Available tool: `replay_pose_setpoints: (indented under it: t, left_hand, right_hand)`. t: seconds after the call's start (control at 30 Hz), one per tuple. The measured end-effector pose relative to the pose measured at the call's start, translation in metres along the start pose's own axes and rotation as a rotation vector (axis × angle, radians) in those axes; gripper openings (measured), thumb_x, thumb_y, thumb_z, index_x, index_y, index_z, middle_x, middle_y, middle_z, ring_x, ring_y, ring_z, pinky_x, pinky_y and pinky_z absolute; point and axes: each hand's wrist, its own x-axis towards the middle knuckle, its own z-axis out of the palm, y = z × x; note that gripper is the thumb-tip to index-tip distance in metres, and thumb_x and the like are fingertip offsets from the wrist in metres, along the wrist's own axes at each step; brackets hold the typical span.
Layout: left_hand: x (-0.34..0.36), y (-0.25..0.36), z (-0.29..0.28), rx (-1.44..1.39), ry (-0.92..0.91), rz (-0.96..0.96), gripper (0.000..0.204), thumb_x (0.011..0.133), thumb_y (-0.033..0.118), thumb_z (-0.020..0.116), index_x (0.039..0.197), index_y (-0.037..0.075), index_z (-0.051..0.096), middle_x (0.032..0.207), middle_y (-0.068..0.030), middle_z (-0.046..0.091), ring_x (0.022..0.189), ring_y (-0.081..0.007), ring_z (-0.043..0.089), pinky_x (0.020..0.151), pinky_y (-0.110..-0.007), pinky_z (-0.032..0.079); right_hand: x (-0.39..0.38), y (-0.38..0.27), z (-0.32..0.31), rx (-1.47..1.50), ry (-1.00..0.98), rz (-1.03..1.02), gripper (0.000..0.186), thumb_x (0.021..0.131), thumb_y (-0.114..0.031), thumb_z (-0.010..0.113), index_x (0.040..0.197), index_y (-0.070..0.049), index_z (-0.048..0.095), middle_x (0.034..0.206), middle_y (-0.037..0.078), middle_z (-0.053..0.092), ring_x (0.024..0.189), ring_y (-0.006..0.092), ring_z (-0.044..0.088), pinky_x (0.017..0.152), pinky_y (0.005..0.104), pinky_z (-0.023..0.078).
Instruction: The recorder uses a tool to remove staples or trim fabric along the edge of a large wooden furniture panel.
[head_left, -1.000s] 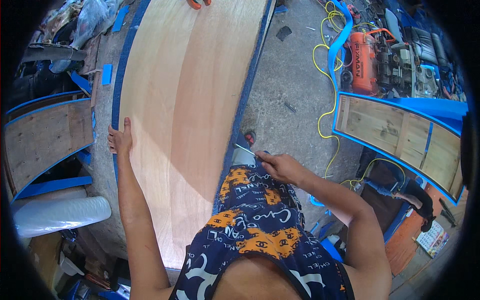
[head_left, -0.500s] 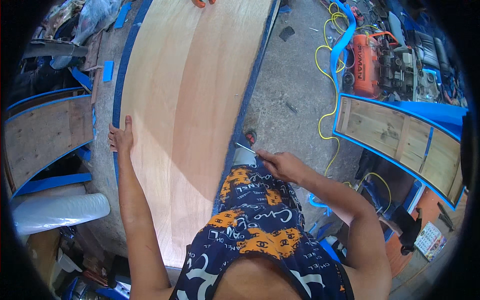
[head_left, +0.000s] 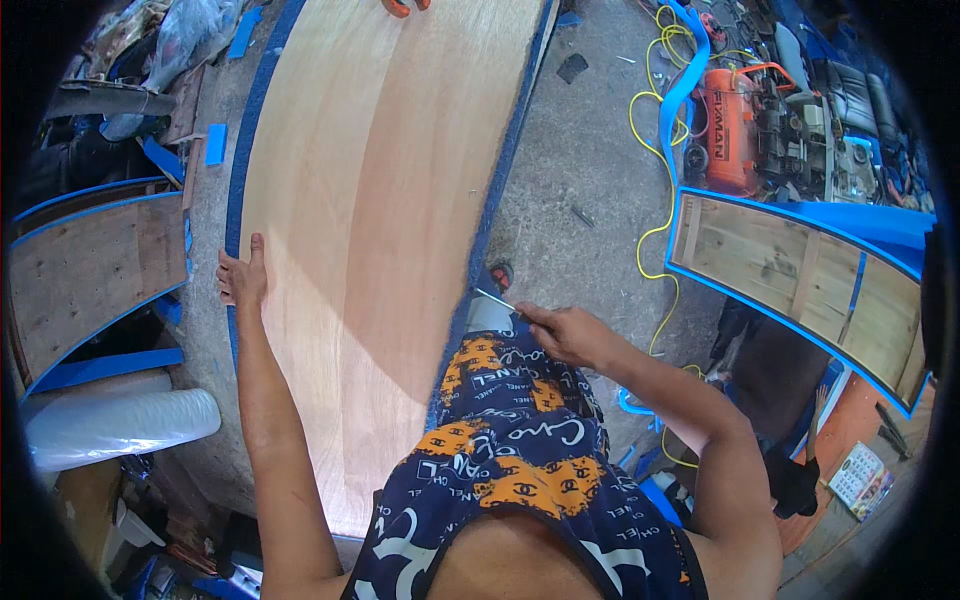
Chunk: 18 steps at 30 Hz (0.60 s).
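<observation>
A long plywood panel (head_left: 365,220) with dark blue padded edging (head_left: 494,200) stretches away in front of me. My left hand (head_left: 242,275) grips its left edge, thumb on the wood and fingers over the blue border. At the right edge, my right hand (head_left: 565,332) is closed around a slim, silvery, blade-like tool (head_left: 497,299). The tool's tip meets the edging; its handle is hidden in my fist. At the panel's far end, another person's orange-covered fingers (head_left: 405,7) rest on the wood.
An orange air compressor (head_left: 735,130) stands far right, with a yellow hose (head_left: 640,150) on the floor. Blue-edged wooden frames lie right (head_left: 790,270) and left (head_left: 100,240). A wrapped white roll (head_left: 125,428) lies at left. Another person (head_left: 795,480) is at the lower right.
The tool and my right hand have shifted slightly to the right. My left hand stays on the panel edge. The person at the lower right has moved an arm.
</observation>
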Motion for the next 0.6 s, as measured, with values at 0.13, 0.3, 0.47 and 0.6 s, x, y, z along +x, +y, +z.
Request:
replay_pose_setpoints:
  t: [0.13, 0.3, 0.47, 0.6]
  left_hand:
    - [0.0, -0.001, 0.001, -0.003, 0.031, 0.008, 0.117, 0.069, 0.091, 0.041, 0.15, 0.009, 0.022, 0.147, -0.0266, 0.03, 0.136, -0.0443, 0.026, 0.108, -0.061, 0.017]
    - [0.001, -0.001, 0.002, -0.017, 0.016, 0.009, 0.117, 0.069, 0.091, 0.041, 0.151, 0.01, 0.021, 0.149, -0.0267, 0.027, 0.137, -0.0454, 0.025, 0.108, -0.062, 0.015]
    - [0.001, 0.0, 0.002, 0.015, 0.036, 0.008, 0.116, 0.069, 0.091, 0.042, 0.15, 0.01, 0.022, 0.146, -0.0267, 0.031, 0.137, -0.0428, 0.026, 0.108, -0.06, 0.017]
    - [0.0, 0.0, 0.001, -0.012, 0.027, 0.015, 0.118, 0.068, 0.092, 0.041, 0.15, 0.01, 0.022, 0.149, -0.0266, 0.028, 0.136, -0.0454, 0.026, 0.108, -0.063, 0.015]
  right_hand:
    - [-0.001, -0.003, -0.002, -0.015, -0.038, 0.027, 0.044, 0.094, -0.023, 0.049, 0.138, -0.016, 0.047, 0.091, 0.024, 0.067, 0.081, 0.042, 0.066, 0.076, 0.0493, 0.052]
    - [-0.003, -0.001, 0.001, -0.007, -0.019, 0.04, 0.044, 0.094, -0.022, 0.049, 0.137, -0.015, 0.048, 0.093, 0.024, 0.067, 0.085, 0.0419, 0.066, 0.078, 0.0493, 0.052]
    - [-0.001, 0.004, 0.007, -0.005, -0.022, 0.031, 0.044, 0.095, -0.023, 0.049, 0.137, -0.015, 0.048, 0.096, 0.023, 0.067, 0.087, 0.0421, 0.065, 0.08, 0.0493, 0.051]
    - [0.002, 0.005, 0.009, -0.004, 0.026, -0.01, 0.042, 0.095, -0.024, 0.048, 0.136, -0.017, 0.049, 0.092, 0.023, 0.067, 0.083, 0.0412, 0.066, 0.077, 0.0492, 0.052]
